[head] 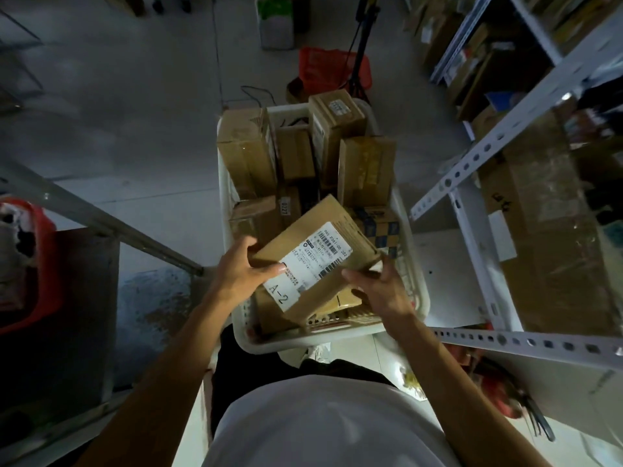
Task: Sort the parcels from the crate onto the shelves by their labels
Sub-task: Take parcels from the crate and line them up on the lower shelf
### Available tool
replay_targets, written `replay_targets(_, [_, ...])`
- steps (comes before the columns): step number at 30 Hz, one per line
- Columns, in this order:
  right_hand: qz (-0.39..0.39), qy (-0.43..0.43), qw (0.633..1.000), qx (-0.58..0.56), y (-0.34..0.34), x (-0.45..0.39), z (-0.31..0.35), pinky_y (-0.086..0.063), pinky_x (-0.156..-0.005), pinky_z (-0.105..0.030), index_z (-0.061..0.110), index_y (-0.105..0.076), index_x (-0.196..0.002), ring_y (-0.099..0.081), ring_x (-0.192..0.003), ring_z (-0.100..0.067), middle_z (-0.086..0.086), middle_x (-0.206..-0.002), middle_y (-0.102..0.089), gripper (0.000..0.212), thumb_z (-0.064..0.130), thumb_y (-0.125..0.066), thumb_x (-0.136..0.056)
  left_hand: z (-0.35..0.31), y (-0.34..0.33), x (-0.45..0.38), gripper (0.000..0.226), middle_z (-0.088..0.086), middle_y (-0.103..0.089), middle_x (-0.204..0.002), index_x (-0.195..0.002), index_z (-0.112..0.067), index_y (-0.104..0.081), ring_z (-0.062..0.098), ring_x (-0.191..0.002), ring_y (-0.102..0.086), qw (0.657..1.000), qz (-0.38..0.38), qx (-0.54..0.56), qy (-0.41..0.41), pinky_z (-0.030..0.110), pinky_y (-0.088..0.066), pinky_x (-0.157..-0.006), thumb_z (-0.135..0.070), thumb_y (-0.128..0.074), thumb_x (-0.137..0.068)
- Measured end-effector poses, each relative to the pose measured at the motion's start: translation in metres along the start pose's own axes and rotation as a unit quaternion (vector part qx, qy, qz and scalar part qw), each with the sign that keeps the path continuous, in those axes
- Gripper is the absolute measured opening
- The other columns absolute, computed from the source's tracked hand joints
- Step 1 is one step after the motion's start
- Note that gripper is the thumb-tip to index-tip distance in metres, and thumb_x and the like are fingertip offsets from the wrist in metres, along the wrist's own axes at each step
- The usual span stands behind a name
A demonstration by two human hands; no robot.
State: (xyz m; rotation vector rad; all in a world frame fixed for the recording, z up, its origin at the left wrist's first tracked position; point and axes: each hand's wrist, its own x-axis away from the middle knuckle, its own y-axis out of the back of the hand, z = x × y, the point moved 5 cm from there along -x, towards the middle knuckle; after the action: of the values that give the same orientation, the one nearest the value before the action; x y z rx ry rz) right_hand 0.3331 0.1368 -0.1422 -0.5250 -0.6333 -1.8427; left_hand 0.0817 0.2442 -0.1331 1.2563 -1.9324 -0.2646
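While we hold the parcel (315,254) over the crate (416,281), its long axis runs from 7 to 1 o'clock, label (312,261) up, marked A-2. Left hand (241,267) pinches the 9 o'clock edge, thumb on the label; right hand (377,288) cups the 4 o'clock corner, fingers curled under. Both touch it. Crate still holds many boxes, packed mostly on end. Shelves (505,197) sit at 3 o'clock, nearer the right hand.

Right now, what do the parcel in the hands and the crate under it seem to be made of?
The parcel looks like matte brown corrugated cardboard, with folded edges and a white paper label stuck on. The crate seems to be white moulded plastic: smooth, slightly glossy, with rounded corners and slotted walls.
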Motion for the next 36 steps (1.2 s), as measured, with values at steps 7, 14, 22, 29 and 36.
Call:
replay_targets(7, [0.009,0.121,0.990,0.069,-0.020,-0.009,0.035,-0.057,-0.086,-0.030,0.028,-0.039,-0.142,-0.065,-0.099,0.001,0.012,-0.118,-0.065,0.078,0.025,-0.083,-0.077,-0.001,-0.029,0.026,0.054,-0.007,-0.066,-0.109,-0.129,-0.018,-0.052,0.003,-0.085,-0.060,0.999,0.040,0.002,-0.010,0.013,-0.044,-0.064,-0.047,-0.069,-0.087])
replay_targets(14, [0.064,0.104,0.984,0.132,-0.017,0.005,0.007,-0.045,-0.066,0.000,0.038,-0.033,-0.125,-0.055,-0.078,0.016,0.031,-0.101,-0.052,0.061,0.024,-0.078,-0.085,-0.002,-0.052,0.042,0.090,-0.010,-0.055,-0.129,-0.150,-0.023,-0.028,0.009,-0.112,-0.057,0.992,0.071,0.100,-0.009,0.020,-0.049,-0.091,-0.037,-0.081,-0.078])
replay_targets(22, [0.101,0.120,0.975,0.159,-0.016,0.018,-0.005,-0.050,-0.081,-0.013,0.045,-0.030,-0.134,-0.061,-0.100,0.008,0.022,-0.114,-0.063,0.090,0.035,-0.090,-0.069,0.000,-0.058,0.042,0.115,-0.017,-0.055,-0.133,-0.157,-0.032,-0.012,0.004,-0.119,-0.053,0.992,0.076,0.093,-0.036,0.022,-0.039,-0.099,-0.024,-0.088,-0.070])
replay_targets(29, [0.067,0.162,0.974,0.141,-0.024,0.051,-0.002,-0.049,-0.092,-0.018,0.034,-0.019,-0.153,-0.056,-0.107,0.003,0.027,-0.115,-0.056,0.113,0.036,-0.092,-0.066,-0.003,-0.041,0.059,0.114,-0.020,-0.051,-0.127,-0.157,-0.031,-0.013,-0.001,-0.117,-0.045,0.992,0.073,0.074,-0.065,0.004,-0.035,-0.090,-0.022,-0.088,-0.071])
replay_targets(36, [-0.018,0.182,0.979,0.091,-0.047,0.101,-0.006,-0.047,-0.104,-0.041,0.045,-0.014,-0.153,-0.054,-0.123,-0.017,0.016,-0.130,-0.056,0.120,0.021,-0.091,-0.064,-0.005,-0.011,0.073,0.118,-0.007,-0.052,-0.142,-0.157,-0.032,-0.008,0.004,-0.118,-0.046,0.984,0.125,0.013,-0.128,0.026,-0.037,-0.095,-0.024,-0.088,-0.071])
